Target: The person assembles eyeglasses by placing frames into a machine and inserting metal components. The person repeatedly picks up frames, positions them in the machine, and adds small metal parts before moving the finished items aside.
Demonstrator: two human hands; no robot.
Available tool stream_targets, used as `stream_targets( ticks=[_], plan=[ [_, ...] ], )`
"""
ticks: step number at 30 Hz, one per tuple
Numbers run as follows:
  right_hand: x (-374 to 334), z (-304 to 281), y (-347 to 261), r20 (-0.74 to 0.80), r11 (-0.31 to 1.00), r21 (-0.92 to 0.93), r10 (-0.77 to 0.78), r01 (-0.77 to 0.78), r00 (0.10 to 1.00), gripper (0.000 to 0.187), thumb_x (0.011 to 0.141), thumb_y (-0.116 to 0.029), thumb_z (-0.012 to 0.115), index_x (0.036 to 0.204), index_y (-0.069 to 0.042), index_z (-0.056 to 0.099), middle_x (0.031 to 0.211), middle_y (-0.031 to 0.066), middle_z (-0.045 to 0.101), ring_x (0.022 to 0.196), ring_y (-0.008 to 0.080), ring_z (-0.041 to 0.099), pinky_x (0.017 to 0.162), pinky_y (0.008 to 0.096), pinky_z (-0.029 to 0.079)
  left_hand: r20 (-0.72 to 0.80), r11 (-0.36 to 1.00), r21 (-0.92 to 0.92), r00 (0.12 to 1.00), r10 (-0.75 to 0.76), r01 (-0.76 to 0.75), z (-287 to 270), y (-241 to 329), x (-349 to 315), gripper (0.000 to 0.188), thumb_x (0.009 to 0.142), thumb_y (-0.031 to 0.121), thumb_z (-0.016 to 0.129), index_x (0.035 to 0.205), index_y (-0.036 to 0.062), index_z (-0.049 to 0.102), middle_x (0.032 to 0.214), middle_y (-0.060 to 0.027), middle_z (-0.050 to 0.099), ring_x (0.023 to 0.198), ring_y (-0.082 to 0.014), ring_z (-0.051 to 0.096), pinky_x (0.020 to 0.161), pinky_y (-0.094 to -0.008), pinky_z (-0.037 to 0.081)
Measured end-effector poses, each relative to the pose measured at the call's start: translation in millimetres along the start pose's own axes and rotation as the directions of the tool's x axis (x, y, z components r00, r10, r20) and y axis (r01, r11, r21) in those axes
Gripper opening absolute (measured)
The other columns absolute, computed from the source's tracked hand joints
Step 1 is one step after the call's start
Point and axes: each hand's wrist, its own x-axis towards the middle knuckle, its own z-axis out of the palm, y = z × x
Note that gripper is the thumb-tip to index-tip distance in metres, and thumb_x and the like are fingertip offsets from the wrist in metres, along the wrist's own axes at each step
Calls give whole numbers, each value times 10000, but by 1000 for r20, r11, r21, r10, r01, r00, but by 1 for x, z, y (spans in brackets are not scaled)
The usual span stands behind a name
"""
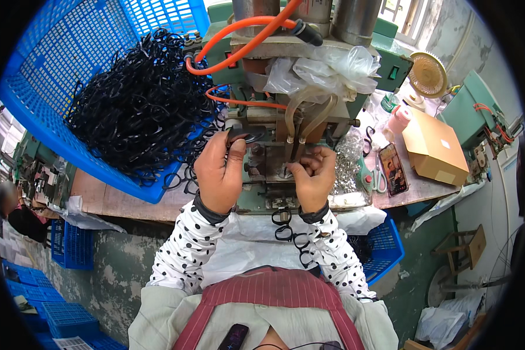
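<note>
Noted left hand (pixel 219 175) at left side of green metal press (pixel 276 156), grip closed, thumb and fingers pinching glossy black curved piece (pixel 249 136). Found right hand (pixel 315 178) at front of press, fingers curled inward; cannot tell whether grip holds anything. Recorded left of press: blue perforated plastic basket (pixel 119 180) heaped with thin black loops (pixel 140 105). Observed right of press: brown cardboard box (pixel 434 146) on bench (pixel 414 193).

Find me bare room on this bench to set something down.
There's a bare strip of bench along the front edge, left of the left hand, below the big blue basket. A smaller patch lies right of the phone, in front of the cardboard box. It's crowded right of the right hand, with small shiny pieces and scissors.
</note>
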Motion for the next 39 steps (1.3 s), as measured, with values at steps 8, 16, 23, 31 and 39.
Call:
stream_targets(
  ticks=[8, 16, 23, 31, 39],
  plan=[
    [1, 2, 14, -15, 999, -11, -41, 41, 999, 434, 752, 43, 707, 1117, 8, 475, 813, 93, 669, 622, 57, 534, 557, 187, 408, 118, 851, 100, 855, 505, -516, 3, -6, -20, 177, 894, 7, 530, 1029, 12, 645, 894, -108, 646, 806, -253, 606, 735, -300, 472],
    [-3, 3, 4, -29, 995, 81, 69, -66, 997, 506, 739, 67, 708, 1169, 2, 448, 823, 80, 642, 645, 59, 530, 590, 184, 412, 41, 967, -240, 996, -76, 84, -1, 6, 2, 232, 1007, 165, 514, 1070, -36, 613, 971, -64, 670, 881, -133, 650, 787, -253, 506],
    [3, -17, 10, 46, 998, -66, -10, 13, 999, 500, 749, 47, 721, 1187, 11, 483, 849, 97, 678, 669, 77, 578, 608, 212, 463, 367, 792, -20, 732, 574, -610, 16, -8, -47, 491, 711, -45, 628, 1195, 30, 598, 1118, -111, 645, 1052, -305, 613, 920, -423, 487],
    [40, -175, 73, -95, 548, -830, 39, -100, 995, 250, 766, -229, 750, 961, -99, 664, 885, 102, 711, 792, 303, 672, 689, 400, 512, 522, 738, -126, 588, 618, -663, 40, -40, -56, 459, 755, -23, 649, 1206, 23, 581, 1254, -141, 604, 1073, -289, 613, 947, -454, 500],
    [9, -162, 82, 91, 308, -947, -5, 88, 996, 173, 769, -224, 739, 825, -87, 651, 807, 113, 649, 731, 320, 626, 651, 436, 491, 517, 753, -140, 601, 609, -642, 41, -40, -59, 494, 741, -34, 605, 1229, 42, 574, 1315, -119, 560, 1088, -317, 578, 981, -456, 465]
  ],
)
